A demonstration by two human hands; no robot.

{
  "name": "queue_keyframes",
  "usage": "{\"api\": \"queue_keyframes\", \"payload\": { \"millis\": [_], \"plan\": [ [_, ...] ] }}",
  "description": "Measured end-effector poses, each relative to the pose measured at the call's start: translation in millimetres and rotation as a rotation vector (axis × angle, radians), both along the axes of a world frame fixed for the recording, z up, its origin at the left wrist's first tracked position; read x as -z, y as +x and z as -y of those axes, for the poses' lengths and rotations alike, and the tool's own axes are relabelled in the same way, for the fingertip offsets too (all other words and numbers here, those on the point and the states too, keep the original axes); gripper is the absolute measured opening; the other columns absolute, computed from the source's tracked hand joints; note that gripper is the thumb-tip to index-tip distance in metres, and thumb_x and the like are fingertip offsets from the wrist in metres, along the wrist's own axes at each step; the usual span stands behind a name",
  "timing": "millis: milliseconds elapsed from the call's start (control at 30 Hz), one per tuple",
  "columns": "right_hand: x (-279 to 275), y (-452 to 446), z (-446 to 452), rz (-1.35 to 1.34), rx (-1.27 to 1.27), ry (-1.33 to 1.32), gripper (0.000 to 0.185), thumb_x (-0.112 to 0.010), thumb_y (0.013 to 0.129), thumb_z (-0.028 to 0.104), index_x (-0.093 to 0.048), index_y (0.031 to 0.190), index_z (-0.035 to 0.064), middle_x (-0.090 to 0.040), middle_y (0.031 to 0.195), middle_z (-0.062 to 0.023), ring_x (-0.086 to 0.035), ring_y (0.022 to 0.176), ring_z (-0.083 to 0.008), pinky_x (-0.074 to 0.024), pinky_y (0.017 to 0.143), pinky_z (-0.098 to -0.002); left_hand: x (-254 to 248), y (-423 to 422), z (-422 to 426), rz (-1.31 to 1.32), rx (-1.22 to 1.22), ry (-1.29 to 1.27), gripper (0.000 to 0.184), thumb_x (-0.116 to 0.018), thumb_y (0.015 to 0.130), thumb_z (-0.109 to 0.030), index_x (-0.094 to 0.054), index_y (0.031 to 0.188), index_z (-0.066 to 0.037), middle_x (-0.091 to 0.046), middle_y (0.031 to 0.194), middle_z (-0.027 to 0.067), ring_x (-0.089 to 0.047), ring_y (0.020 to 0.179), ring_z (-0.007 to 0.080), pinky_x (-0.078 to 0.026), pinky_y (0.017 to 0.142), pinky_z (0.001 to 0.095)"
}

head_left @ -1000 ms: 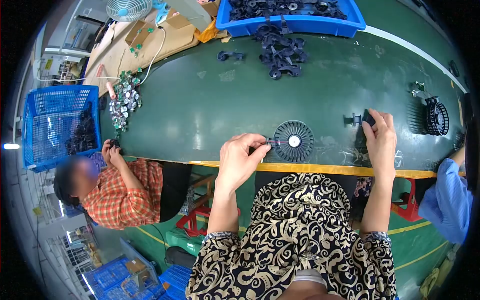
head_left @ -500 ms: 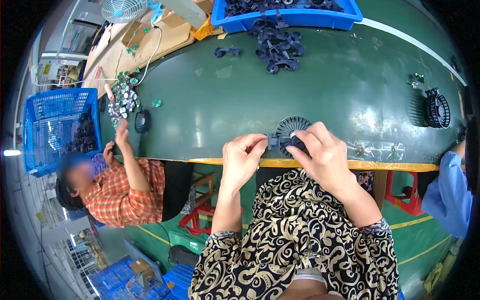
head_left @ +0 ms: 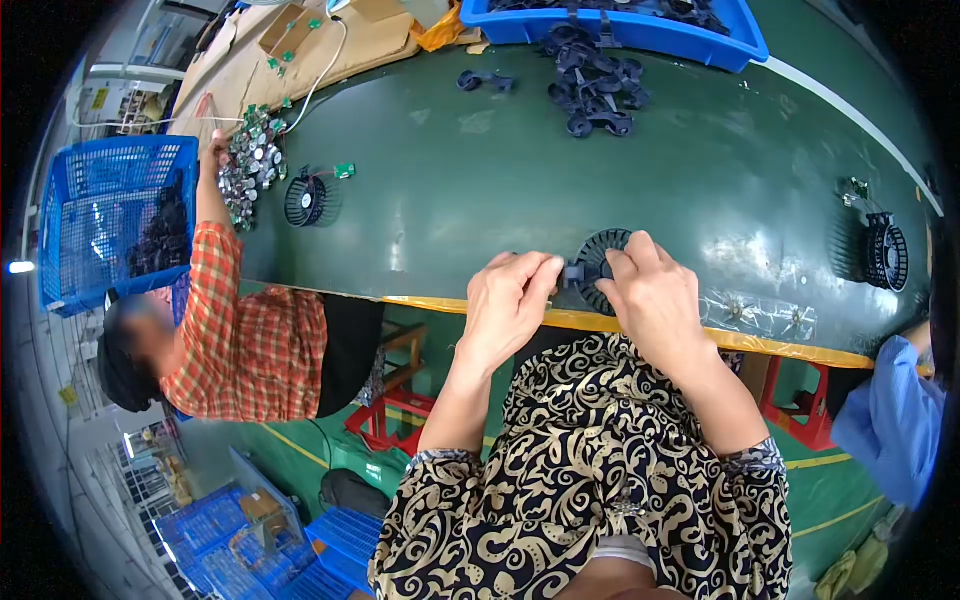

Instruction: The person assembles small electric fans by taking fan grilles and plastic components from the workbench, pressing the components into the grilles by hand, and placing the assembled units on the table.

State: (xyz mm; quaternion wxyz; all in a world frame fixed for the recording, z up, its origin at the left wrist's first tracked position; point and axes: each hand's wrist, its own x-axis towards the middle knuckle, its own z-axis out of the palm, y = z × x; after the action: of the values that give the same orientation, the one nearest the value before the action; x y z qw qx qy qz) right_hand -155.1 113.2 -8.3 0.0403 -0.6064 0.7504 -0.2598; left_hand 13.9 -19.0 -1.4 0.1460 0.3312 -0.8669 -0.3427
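A round black slatted fan cage lies near the table's front edge, partly covered by my fingers. Against its left side is a dark plastic bracket, whose end is pinched between the thumb and fingers of my left hand. My right hand has its fingers curled over the cage's right part, holding it. Whether bracket and cage are joined cannot be made out. Farther back, similar dark brackets lie in a heap, with a single bracket to their left.
A blue tray of dark parts stands at the back. Another fan cage sits at left near a pile of small motors and green boards. At right is one more fan cage. A co-worker's sleeve reaches over beside a blue basket.
The view has shifted slightly. My hands stay at the cage and bracket, with the right fingers drawn more together. The left co-worker's arm has stretched farther across toward the pile.
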Motion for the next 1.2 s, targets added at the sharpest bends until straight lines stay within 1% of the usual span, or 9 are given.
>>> {"api": "queue_keyframes", "payload": {
  "millis": [100, 333, 667, 767, 800, 900, 1000, 1100, 1200],
  "plan": [
    [-3, -1, 2, -0.035, -0.012, 0.037, 0.025, -0.081, 0.08, 0.017, -0.066, 0.088, -0.0001, -0.058, 0.095, -0.0123, -0.07, 0.088, -0.0281, -0.0589, 0.067, -0.0395, -6, -12, -6, -0.019, -0.053, -0.035, 0.031, -0.073, 0.098, -0.027, -0.072, 0.113, 0.0, -0.07, 0.074, 0.0115, -0.066, 0.067, 0.0255, -0.052, 0.066, 0.0375],
    [-4, -2, 1, 0.01, 0.015, 0.025, 0.025, -0.082, 0.08, 0.018, -0.067, 0.092, 0.0018, -0.06, 0.094, -0.0116, -0.071, 0.087, -0.0291, -0.0589, 0.07, -0.0406, 5, -27, -13, -0.02, -0.069, -0.024, 0.054, -0.073, 0.094, -0.018, -0.051, 0.137, 0.005, -0.059, 0.064, 0.0093, -0.062, 0.058, 0.025, -0.05, 0.061, 0.0397],
    [-18, -1, -20, 0.212, -0.064, -0.009, 0.054, -0.086, 0.08, 0.026, -0.067, 0.122, -0.0019, -0.063, 0.124, -0.0139, -0.067, 0.108, -0.036, -0.0576, 0.086, -0.0449, -2, -27, 2, 0.021, 0.006, 0.065, 0.046, -0.074, 0.096, -0.023, -0.058, 0.132, 0.0, -0.063, 0.069, 0.0061, -0.064, 0.064, 0.02, -0.051, 0.063, 0.0358],
    [-18, -9, -29, 0.206, -0.045, -0.017, 0.056, -0.088, 0.078, 0.024, -0.067, 0.123, -0.0014, -0.063, 0.125, -0.0144, -0.068, 0.109, -0.0365, -0.0578, 0.089, -0.0447, -5, -21, 32, -0.098, 0.106, 0.35, 0.041, -0.074, 0.098, -0.025, -0.064, 0.13, 0.0, -0.069, 0.078, 0.0034, -0.066, 0.076, 0.0131, -0.053, 0.07, 0.0323],
    [-18, -15, -34, 0.195, 0.014, -0.012, 0.057, -0.089, 0.077, 0.024, -0.067, 0.123, -0.0014, -0.064, 0.125, -0.0153, -0.068, 0.108, -0.037, -0.0578, 0.09, -0.0443, -3, -18, 46, -0.137, 0.035, 0.371, 0.038, -0.074, 0.099, -0.025, -0.068, 0.127, 0.0, -0.073, 0.093, 0.0025, -0.066, 0.088, 0.0098, -0.055, 0.079, 0.0299],
    [-12, -51, -56, 0.14, 0.226, 0.005, 0.054, -0.088, 0.079, 0.024, -0.068, 0.123, -0.0012, -0.067, 0.125, -0.0162, -0.07, 0.104, -0.0381, -0.0576, 0.089, -0.0445, 19, 7, 116, -0.257, -0.269, -0.078, 0.037, -0.074, 0.097, -0.017, -0.066, 0.128, 0.001, -0.073, 0.109, 0.0079, -0.067, 0.1, 0.0154, -0.054, 0.09, 0.0303],
    [-15, -90, -79, -0.062, 0.489, 0.047, 0.047, -0.086, 0.083, 0.024, -0.07, 0.12, -0.0001, -0.068, 0.122, -0.0153, -0.07, 0.103, -0.0387, -0.0563, 0.086, -0.0452, 8, 52, 175, -0.045, -0.497, -0.815, 0.045, -0.077, 0.09, -0.02, -0.064, 0.128, 0.0, -0.066, 0.122, 0.017, -0.059, 0.119, 0.0349, -0.045, 0.106, 0.046],
    [-21, -106, -79, -0.146, 0.593, -0.045, 0.039, -0.083, 0.086, 0.02, -0.071, 0.117, -0.0008, -0.07, 0.117, -0.0151, -0.07, 0.099, -0.0378, -0.056, 0.083, -0.0447, 3, 93, 214, -0.014, -0.637, -0.943, 0.05, -0.076, 0.088, -0.02, -0.061, 0.133, -0.003, -0.054, 0.142, 0.021, -0.048, 0.131, 0.0415, -0.04, 0.11, 0.0516],
    [-34, -96, -43, -0.062, 0.423, -0.159, 0.032, -0.081, 0.088, 0.018, -0.072, 0.113, -0.0008, -0.072, 0.111, -0.0154, -0.072, 0.094, -0.038, -0.0569, 0.082, -0.043, 2, 115, 238, 0.076, -0.807, -0.987, 0.061, -0.077, 0.086, -0.016, -0.055, 0.142, -0.005, -0.043, 0.152, 0.0245, -0.041, 0.137, 0.0446, -0.036, 0.114, 0.0563]
  ]
}}
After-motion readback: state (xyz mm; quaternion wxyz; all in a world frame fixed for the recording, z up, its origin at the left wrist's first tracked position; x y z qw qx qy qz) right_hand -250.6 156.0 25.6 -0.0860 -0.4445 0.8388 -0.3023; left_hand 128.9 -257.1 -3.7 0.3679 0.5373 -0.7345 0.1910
